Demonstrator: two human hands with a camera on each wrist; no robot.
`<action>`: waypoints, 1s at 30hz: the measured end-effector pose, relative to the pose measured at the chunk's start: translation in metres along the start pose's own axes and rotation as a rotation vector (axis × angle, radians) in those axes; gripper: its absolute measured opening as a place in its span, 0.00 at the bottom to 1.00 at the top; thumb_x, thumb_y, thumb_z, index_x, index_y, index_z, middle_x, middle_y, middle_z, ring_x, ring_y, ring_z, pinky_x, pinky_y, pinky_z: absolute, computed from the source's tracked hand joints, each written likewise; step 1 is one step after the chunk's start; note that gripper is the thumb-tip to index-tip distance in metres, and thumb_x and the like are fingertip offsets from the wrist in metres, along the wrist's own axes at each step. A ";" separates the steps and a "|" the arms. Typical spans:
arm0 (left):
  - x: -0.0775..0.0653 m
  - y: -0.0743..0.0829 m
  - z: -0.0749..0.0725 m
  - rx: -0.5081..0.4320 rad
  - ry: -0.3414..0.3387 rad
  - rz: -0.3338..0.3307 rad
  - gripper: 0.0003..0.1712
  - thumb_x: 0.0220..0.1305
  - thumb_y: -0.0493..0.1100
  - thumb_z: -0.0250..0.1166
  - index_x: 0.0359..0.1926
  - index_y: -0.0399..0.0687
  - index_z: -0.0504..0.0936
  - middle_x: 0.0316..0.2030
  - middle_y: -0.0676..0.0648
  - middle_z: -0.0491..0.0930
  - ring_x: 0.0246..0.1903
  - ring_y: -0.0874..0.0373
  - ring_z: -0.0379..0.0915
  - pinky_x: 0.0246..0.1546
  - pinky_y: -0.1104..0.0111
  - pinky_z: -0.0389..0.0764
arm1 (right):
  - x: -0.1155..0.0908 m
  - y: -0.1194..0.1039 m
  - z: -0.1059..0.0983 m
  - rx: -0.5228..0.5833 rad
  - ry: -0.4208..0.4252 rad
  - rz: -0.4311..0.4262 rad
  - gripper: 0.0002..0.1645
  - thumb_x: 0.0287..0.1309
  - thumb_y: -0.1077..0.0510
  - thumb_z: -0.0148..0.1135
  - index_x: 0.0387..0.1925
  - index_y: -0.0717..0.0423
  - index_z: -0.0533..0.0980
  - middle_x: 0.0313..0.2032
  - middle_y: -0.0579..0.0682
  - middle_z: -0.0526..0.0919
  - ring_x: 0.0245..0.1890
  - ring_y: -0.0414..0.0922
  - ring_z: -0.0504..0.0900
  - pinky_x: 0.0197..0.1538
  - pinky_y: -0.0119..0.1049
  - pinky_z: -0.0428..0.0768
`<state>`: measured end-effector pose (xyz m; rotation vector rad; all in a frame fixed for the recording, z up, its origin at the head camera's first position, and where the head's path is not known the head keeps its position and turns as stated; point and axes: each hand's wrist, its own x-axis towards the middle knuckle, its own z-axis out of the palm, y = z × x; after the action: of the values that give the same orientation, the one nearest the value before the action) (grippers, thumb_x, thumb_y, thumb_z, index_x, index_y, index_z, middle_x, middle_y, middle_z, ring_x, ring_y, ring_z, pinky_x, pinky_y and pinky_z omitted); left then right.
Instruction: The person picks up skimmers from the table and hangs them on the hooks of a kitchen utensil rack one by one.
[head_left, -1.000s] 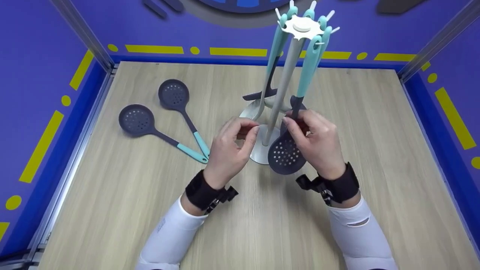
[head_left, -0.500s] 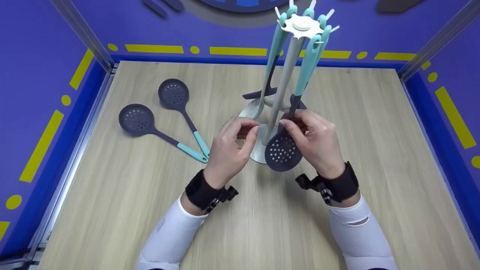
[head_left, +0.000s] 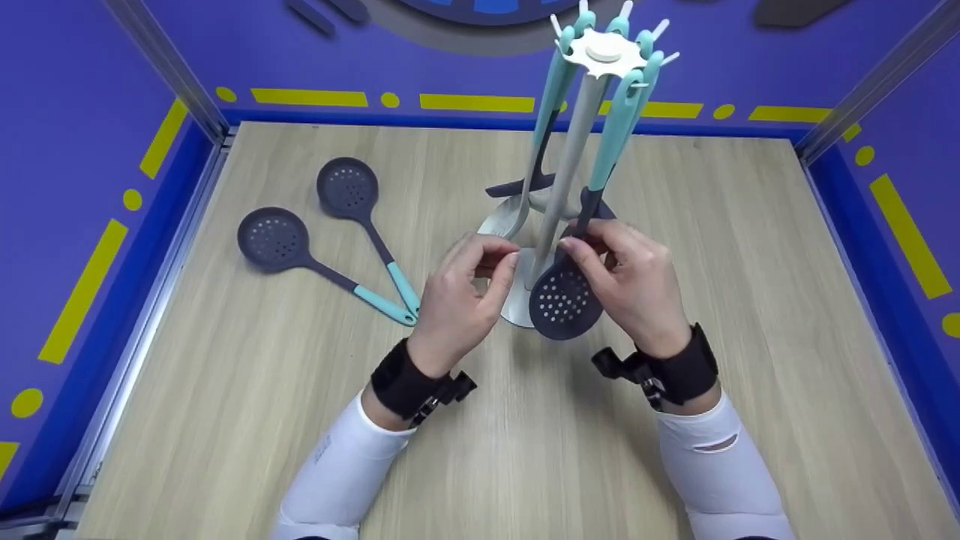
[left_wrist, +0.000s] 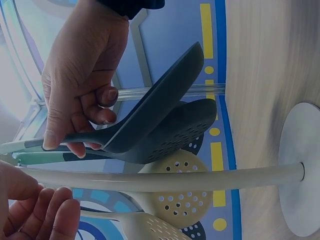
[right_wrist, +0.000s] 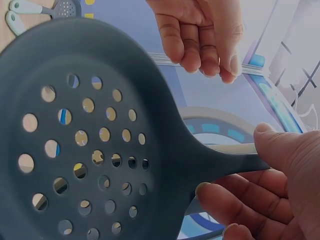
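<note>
A dark grey skimmer with a turquoise handle hangs from a hook on the front right of a utensil stand. My right hand pinches its neck between thumb and fingers; in the right wrist view the perforated bowl fills much of the frame. Behind it hangs a second dark perforated utensil, seen in the left wrist view. My left hand is beside the stand's pole, its fingers loosely bent and holding nothing. In the left wrist view its fingertips are close to the pole.
Two more dark skimmers, a nearer one and a farther one, lie on the table to the left, handle ends together. Other utensils with turquoise handles hang around the stand, including a pale one. Blue panels surround the table.
The skimmer's bowl has shifted slightly left and up with my right hand, mostly in the first half second. My left hand has stayed put.
</note>
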<state>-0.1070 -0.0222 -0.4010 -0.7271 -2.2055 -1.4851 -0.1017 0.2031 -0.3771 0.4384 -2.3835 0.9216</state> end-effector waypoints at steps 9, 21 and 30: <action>0.001 0.001 -0.001 0.013 -0.005 0.003 0.10 0.79 0.47 0.60 0.48 0.47 0.84 0.42 0.52 0.83 0.41 0.67 0.80 0.43 0.74 0.85 | 0.001 0.001 -0.003 0.008 0.012 0.020 0.15 0.69 0.50 0.69 0.46 0.58 0.85 0.35 0.51 0.88 0.32 0.38 0.79 0.31 0.21 0.69; 0.002 -0.008 -0.017 0.080 0.017 0.000 0.11 0.79 0.46 0.59 0.50 0.46 0.83 0.42 0.51 0.83 0.40 0.66 0.80 0.43 0.74 0.84 | 0.002 0.003 -0.006 0.031 0.046 0.001 0.13 0.71 0.55 0.68 0.47 0.61 0.85 0.34 0.52 0.87 0.30 0.39 0.77 0.32 0.22 0.69; -0.006 -0.029 -0.038 0.174 0.021 -0.026 0.11 0.79 0.47 0.60 0.49 0.46 0.84 0.42 0.51 0.84 0.41 0.64 0.81 0.45 0.71 0.84 | 0.004 0.003 -0.008 0.055 0.088 0.006 0.10 0.70 0.57 0.68 0.47 0.58 0.86 0.32 0.50 0.86 0.30 0.37 0.76 0.33 0.22 0.71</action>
<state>-0.1189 -0.0675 -0.4117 -0.6258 -2.3012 -1.2860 -0.1028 0.2105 -0.3712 0.4037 -2.2859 0.9912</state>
